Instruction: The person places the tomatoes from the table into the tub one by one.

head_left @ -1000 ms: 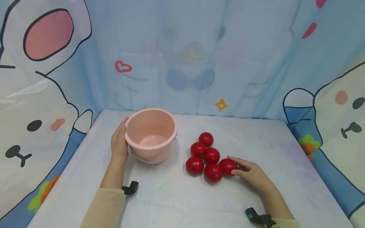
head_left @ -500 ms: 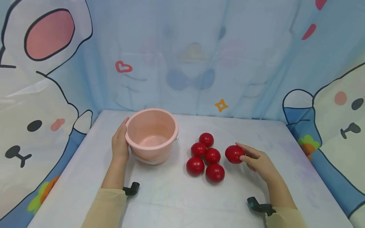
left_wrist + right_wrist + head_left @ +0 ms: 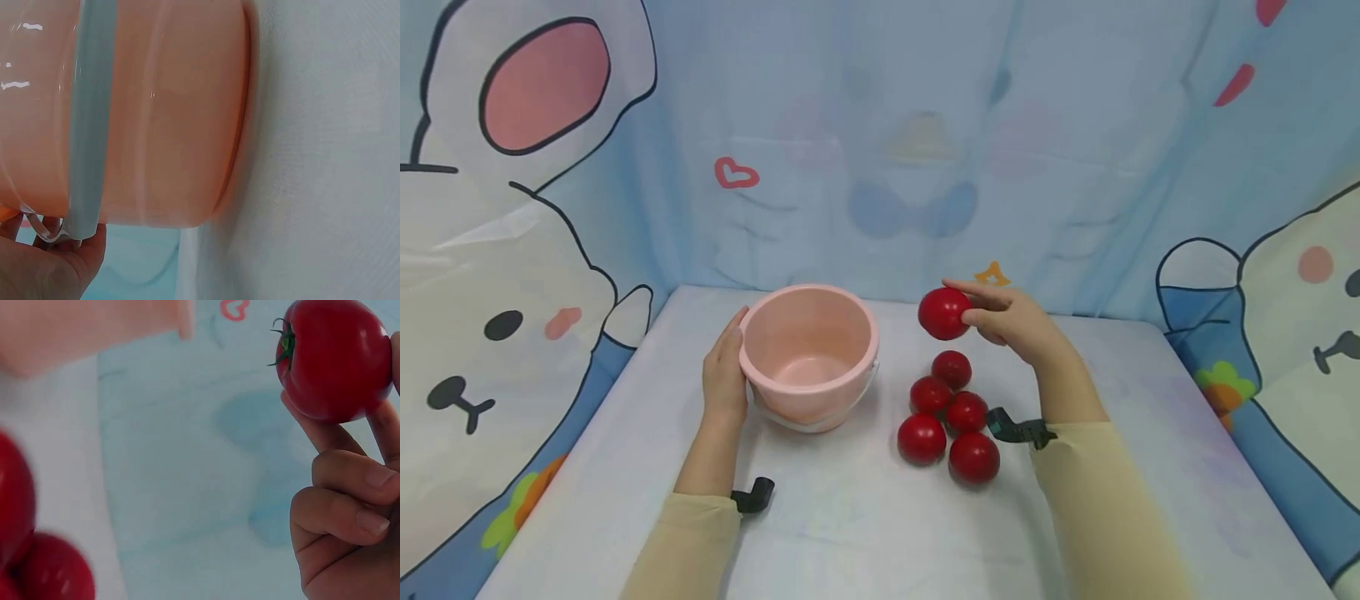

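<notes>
Pinching a red tomato (image 3: 945,313) between thumb and fingertips, a person's right hand (image 3: 1011,321) holds it raised off the table (image 3: 850,533), to the right of a pale pink bucket (image 3: 808,329). The fruit sits at the very tips of the fingers, to the left of the palm, apart from the bucket. The left hand (image 3: 724,375) rests against the bucket's outer left wall, its fingers fairly straight and reaching up toward the rim.

Five more tomatoes (image 3: 922,439) lie in a loose cluster on the table, nearer the person than the raised one.

The right wrist view shows a green stem (image 3: 286,344) on the held tomato and two lower fingers folded in. There, the fruit's top is cut off by the frame, the thumb is only partly seen at the right edge, and the bucket and cluster are blurred. The left wrist view is mostly bucket wall and pale handle (image 3: 92,112), with that hand cropped at the corner.

A strip of white tabletop separates the bucket from the cluster, and more runs toward the person. Beyond the table's far edge hangs a blue cartoon backdrop (image 3: 820,225).
</notes>
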Demonstrator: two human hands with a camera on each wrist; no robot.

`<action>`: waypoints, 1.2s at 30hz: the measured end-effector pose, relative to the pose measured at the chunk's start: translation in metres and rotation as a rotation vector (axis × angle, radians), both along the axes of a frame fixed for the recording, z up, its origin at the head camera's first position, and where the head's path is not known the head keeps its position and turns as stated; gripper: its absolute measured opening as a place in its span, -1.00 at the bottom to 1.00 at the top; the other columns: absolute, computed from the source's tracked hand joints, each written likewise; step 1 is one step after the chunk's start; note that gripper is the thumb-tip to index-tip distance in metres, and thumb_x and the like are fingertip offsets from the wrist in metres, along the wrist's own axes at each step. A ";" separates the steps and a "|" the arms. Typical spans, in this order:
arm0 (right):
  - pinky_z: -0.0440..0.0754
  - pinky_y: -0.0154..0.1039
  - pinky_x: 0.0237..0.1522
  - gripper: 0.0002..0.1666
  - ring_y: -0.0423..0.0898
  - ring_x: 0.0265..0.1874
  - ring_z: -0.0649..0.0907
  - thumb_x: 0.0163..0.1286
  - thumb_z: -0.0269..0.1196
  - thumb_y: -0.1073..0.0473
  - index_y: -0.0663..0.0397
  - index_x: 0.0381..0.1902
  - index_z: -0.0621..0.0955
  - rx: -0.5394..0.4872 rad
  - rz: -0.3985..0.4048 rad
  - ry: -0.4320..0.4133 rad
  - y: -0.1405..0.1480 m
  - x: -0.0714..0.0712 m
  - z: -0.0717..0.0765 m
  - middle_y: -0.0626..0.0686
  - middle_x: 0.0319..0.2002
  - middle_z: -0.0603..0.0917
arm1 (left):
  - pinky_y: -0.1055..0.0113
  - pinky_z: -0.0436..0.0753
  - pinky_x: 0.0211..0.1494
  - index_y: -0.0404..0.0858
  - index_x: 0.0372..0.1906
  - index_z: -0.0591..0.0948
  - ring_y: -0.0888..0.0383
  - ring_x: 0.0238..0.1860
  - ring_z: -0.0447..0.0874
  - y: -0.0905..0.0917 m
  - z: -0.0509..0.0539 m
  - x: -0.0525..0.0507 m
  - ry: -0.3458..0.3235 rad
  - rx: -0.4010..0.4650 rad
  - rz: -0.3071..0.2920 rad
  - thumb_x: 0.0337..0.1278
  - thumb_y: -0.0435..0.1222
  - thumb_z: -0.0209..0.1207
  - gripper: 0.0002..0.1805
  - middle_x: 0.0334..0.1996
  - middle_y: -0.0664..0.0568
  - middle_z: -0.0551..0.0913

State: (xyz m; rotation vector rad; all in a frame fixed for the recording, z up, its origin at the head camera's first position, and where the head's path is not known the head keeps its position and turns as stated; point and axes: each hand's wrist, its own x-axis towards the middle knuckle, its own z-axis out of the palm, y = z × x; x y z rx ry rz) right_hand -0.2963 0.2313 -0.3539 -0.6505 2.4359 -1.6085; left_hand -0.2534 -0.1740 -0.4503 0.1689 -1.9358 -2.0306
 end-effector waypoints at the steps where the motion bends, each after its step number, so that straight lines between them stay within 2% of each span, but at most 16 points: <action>1: 0.18 -0.10 -0.65 -0.41 -0.08 -0.75 0.14 0.40 0.25 0.07 -0.20 0.38 0.47 -0.011 0.019 -0.013 -0.010 -0.005 0.007 -0.03 -0.75 0.18 | 0.26 0.31 0.52 0.21 0.33 0.49 0.32 0.45 0.29 0.000 0.000 0.000 0.000 -0.003 0.001 0.47 0.10 -0.13 -0.54 0.38 0.33 0.45; 4: 0.21 -0.12 -0.63 -0.41 -0.10 -0.74 0.17 0.36 0.29 0.03 -0.28 0.35 0.50 -0.021 0.057 -0.057 -0.038 -0.020 0.027 -0.02 -0.72 0.27 | 0.26 0.31 0.52 0.22 0.33 0.49 0.32 0.45 0.30 -0.001 0.002 0.000 0.000 -0.015 0.006 0.46 0.11 -0.13 -0.54 0.37 0.33 0.45; 5: 0.22 -0.15 -0.62 -0.41 -0.10 -0.74 0.18 0.34 0.31 0.01 -0.32 0.33 0.52 -0.013 0.065 -0.073 -0.047 -0.024 0.032 -0.04 -0.68 0.36 | 0.27 0.32 0.51 0.22 0.32 0.50 0.33 0.44 0.31 -0.001 0.002 0.000 0.001 -0.015 0.007 0.45 0.12 -0.12 -0.55 0.36 0.34 0.46; 7: 0.26 -0.21 -0.59 -0.43 -0.11 -0.72 0.20 0.31 0.33 -0.06 -0.43 0.29 0.54 0.023 0.083 -0.096 -0.065 -0.033 0.042 -0.02 -0.65 0.38 | 0.27 0.31 0.52 0.23 0.32 0.49 0.34 0.44 0.30 -0.001 0.003 0.000 -0.003 -0.021 0.005 0.45 0.13 -0.12 -0.54 0.37 0.34 0.45; 10: 0.27 -0.26 -0.59 -0.45 -0.09 -0.71 0.24 0.28 0.34 -0.11 -0.48 0.25 0.56 0.069 0.149 -0.103 -0.095 -0.045 0.051 0.01 -0.65 0.39 | 0.27 0.30 0.52 0.23 0.33 0.49 0.34 0.44 0.29 -0.002 0.003 0.000 -0.007 -0.019 -0.003 0.44 0.14 -0.11 -0.54 0.37 0.35 0.45; 13: 0.26 -0.26 -0.61 -0.47 -0.08 -0.72 0.25 0.25 0.36 -0.16 -0.54 0.20 0.59 0.131 0.216 -0.113 -0.126 -0.054 0.052 0.02 -0.71 0.29 | 0.26 0.28 0.53 0.25 0.33 0.48 0.36 0.46 0.27 -0.002 0.002 0.000 -0.022 -0.017 -0.014 0.43 0.16 -0.12 -0.53 0.38 0.38 0.43; 19: 0.27 -0.24 -0.60 -0.50 -0.10 -0.72 0.24 0.22 0.37 -0.21 -0.54 0.16 0.62 0.308 0.359 -0.168 -0.182 -0.066 0.043 0.00 -0.72 0.27 | 0.16 0.30 0.53 0.36 0.33 0.44 0.35 0.47 0.24 0.000 0.000 0.001 -0.072 -0.034 -0.011 0.38 0.26 -0.16 -0.50 0.38 0.43 0.41; 25: 0.31 -0.21 -0.55 -0.57 -0.13 -0.73 0.30 0.22 0.35 -0.26 -0.55 0.08 0.66 0.527 0.474 -0.231 -0.219 -0.069 0.031 -0.01 -0.71 0.32 | 0.10 0.35 0.50 0.38 0.33 0.44 0.31 0.47 0.25 0.002 0.001 0.002 -0.075 -0.037 0.000 0.36 0.27 -0.13 -0.50 0.37 0.43 0.42; 31: 0.24 -0.34 -0.60 -0.63 -0.16 -0.72 0.25 0.29 0.30 -0.21 -0.45 0.05 0.68 0.667 0.596 -0.321 -0.239 -0.069 0.016 -0.01 -0.63 0.38 | 0.07 0.36 0.50 0.36 0.35 0.43 0.28 0.48 0.24 0.008 0.001 0.002 -0.083 -0.039 -0.007 0.36 0.27 -0.13 -0.48 0.38 0.42 0.40; 36: 0.20 -0.37 -0.62 -0.68 -0.17 -0.72 0.22 0.31 0.31 -0.15 -0.40 0.01 0.71 0.710 0.608 -0.362 -0.243 -0.070 0.001 -0.02 -0.58 0.41 | 0.08 0.34 0.51 0.42 0.31 0.44 0.30 0.47 0.26 0.013 0.002 0.002 -0.075 -0.035 -0.021 0.34 0.28 -0.12 -0.51 0.37 0.44 0.42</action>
